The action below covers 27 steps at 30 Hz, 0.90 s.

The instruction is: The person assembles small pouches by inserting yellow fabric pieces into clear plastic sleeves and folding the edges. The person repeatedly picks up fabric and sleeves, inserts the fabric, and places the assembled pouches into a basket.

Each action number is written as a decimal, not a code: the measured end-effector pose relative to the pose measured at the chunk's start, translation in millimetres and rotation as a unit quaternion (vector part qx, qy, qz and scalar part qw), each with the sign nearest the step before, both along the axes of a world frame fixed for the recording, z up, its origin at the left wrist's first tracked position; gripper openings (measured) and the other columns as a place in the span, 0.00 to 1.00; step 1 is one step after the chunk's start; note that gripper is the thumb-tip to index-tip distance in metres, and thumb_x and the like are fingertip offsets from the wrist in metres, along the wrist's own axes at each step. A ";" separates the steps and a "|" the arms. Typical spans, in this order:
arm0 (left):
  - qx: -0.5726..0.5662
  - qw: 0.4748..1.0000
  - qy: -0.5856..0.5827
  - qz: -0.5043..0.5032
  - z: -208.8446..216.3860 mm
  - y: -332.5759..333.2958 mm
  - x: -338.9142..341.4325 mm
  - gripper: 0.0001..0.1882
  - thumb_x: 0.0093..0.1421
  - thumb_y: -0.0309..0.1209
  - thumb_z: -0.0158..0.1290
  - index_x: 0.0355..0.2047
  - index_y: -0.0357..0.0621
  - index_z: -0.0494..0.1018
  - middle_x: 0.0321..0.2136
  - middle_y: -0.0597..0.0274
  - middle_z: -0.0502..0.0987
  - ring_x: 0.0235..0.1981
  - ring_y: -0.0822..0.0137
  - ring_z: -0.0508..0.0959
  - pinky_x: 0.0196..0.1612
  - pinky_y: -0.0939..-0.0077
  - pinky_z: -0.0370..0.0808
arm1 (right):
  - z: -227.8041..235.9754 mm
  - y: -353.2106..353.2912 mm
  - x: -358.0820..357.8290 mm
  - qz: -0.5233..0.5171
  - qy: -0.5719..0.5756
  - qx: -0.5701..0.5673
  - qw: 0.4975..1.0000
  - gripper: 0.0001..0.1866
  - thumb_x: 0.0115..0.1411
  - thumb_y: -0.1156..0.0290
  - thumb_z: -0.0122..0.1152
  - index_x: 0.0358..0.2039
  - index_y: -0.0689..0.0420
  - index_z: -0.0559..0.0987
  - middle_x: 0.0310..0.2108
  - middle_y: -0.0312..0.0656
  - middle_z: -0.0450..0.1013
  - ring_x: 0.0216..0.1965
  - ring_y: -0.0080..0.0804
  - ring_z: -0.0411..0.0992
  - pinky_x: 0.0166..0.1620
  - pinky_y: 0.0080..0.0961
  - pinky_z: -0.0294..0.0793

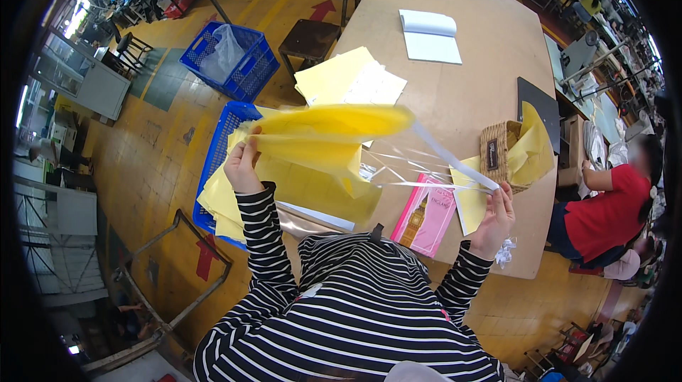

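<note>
My left hand is closed on the left edge of a thin yellow sheet, which hangs raised and slightly blurred over the blue crate. At the right, my right hand pinches the end of a white strip. The strip runs slantwise up to the sheet's right end. Several thin white strands stretch between the sheet and the right hand. Beneath the left hand, a stack of yellow sheets lies in the blue crate. A pink notebook lies on the table between my hands.
On the table are yellow and white papers, an open white pad, a wicker basket with yellow sheets and a black board. Another blue crate and a stool stand left. A person in red works at the right.
</note>
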<state>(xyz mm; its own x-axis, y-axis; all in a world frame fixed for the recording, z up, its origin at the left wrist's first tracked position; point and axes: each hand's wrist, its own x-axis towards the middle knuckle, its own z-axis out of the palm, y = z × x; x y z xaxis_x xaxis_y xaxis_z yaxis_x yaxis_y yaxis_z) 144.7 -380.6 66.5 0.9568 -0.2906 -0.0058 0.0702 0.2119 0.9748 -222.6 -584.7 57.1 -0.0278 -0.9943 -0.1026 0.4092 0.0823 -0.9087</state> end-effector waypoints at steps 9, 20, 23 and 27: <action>-0.040 0.990 -0.080 -0.108 8.1 -11.5 -7.5 0.05 0.66 0.29 0.41 0.39 0.42 0.64 0.31 0.65 0.72 0.31 0.79 0.72 0.35 0.87 0.70 | 18.2 7.0 1.5 0.115 0.001 -0.029 0.993 0.05 0.53 0.83 0.52 0.31 0.62 0.74 0.47 0.44 0.67 0.49 0.33 0.66 0.56 0.30 0.64; -0.170 0.980 -0.028 -0.097 17.3 -30.7 -35.9 0.12 0.68 0.37 0.38 0.42 0.41 0.60 0.41 0.43 0.74 0.39 0.58 0.77 0.47 0.68 0.73 | 0.3 -0.9 0.7 0.161 -0.504 0.064 0.846 0.06 0.54 0.67 0.51 0.32 0.52 0.69 0.33 0.37 0.65 0.47 0.39 0.63 0.61 0.43 0.50; -0.107 0.991 -0.077 -0.019 15.9 -24.2 -21.4 0.15 0.68 0.40 0.39 0.45 0.42 0.60 0.41 0.44 0.73 0.41 0.58 0.76 0.44 0.66 0.75 | 1.8 -2.2 -7.1 0.144 -0.462 0.078 0.872 0.16 0.59 0.59 0.54 0.47 0.48 0.70 0.49 0.39 0.65 0.54 0.36 0.60 0.63 0.47 0.47; -0.134 0.988 -0.057 -0.049 16.9 -7.2 -10.7 0.15 0.68 0.41 0.37 0.47 0.44 0.54 0.45 0.38 0.73 0.40 0.58 0.76 0.43 0.68 0.76 | 4.9 -0.4 -5.5 0.062 -0.202 0.065 0.975 0.19 0.62 0.57 0.50 0.50 0.51 0.69 0.55 0.39 0.61 0.55 0.32 0.58 0.60 0.36 0.53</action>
<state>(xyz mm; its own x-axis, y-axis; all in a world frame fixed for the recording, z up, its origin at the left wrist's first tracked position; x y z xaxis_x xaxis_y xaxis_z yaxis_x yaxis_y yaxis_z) 134.0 -387.8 83.4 0.9144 -0.3577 0.1896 -0.0036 0.4612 0.8873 -228.1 -585.1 62.0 0.1598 -0.9655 -0.2056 0.7108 0.2570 -0.6548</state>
